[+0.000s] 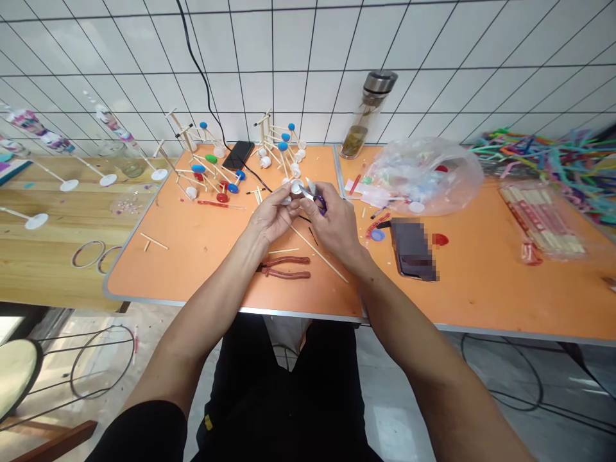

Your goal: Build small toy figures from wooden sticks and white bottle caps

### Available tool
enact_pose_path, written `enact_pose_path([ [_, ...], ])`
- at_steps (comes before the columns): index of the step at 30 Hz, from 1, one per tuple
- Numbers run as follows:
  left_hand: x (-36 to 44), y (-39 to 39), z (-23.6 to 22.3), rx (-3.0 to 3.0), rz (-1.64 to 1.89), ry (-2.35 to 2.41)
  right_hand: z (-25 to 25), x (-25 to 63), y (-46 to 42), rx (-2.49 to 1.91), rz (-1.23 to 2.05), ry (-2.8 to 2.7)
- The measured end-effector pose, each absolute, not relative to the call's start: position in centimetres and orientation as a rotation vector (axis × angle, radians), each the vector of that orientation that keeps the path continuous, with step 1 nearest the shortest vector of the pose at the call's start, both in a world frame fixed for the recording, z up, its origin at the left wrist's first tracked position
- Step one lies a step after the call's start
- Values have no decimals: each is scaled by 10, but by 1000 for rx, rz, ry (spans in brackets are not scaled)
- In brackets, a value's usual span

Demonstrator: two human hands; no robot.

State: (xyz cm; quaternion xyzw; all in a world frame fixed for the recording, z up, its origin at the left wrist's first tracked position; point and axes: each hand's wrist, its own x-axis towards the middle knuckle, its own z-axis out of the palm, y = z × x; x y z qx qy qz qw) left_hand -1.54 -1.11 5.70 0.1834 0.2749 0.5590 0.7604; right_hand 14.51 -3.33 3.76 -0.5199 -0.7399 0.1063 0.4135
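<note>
Above the orange table (192,256), my left hand (273,215) is closed round a small white bottle cap (296,187). My right hand (334,221) is closed on small scissors with a purple handle (317,199), their metal tips touching the cap. Both hands meet near the table's middle. A long wooden stick (320,255) lies on the table under the hands. Red-handled pliers (285,267) rest just below my left wrist.
Stick-and-cap models (212,170) stand at the back left beside a black phone (238,154) on a cable. A clear bag of caps (423,176), a glass bottle (368,115), a second phone (414,249), red caps and coloured straws (553,157) lie to the right.
</note>
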Motion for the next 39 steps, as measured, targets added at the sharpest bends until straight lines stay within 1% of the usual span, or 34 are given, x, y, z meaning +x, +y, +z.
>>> enact_pose_path([
  [3,-18,-11,60,386,1211,634,43,145,-37,-1380,183,-1977],
  [9,-15,-12,59,420,1234,681,56,140,-48,-1690,-21,-2125],
  [12,-13,-12,57,445,1241,680,58,138,-51,-1716,-78,-2162],
  [28,-9,-13,51,573,1292,755,58,139,-54,-1766,-165,-2217],
  [39,-8,-12,48,592,1294,758,62,139,-55,-1785,-130,-2228],
])
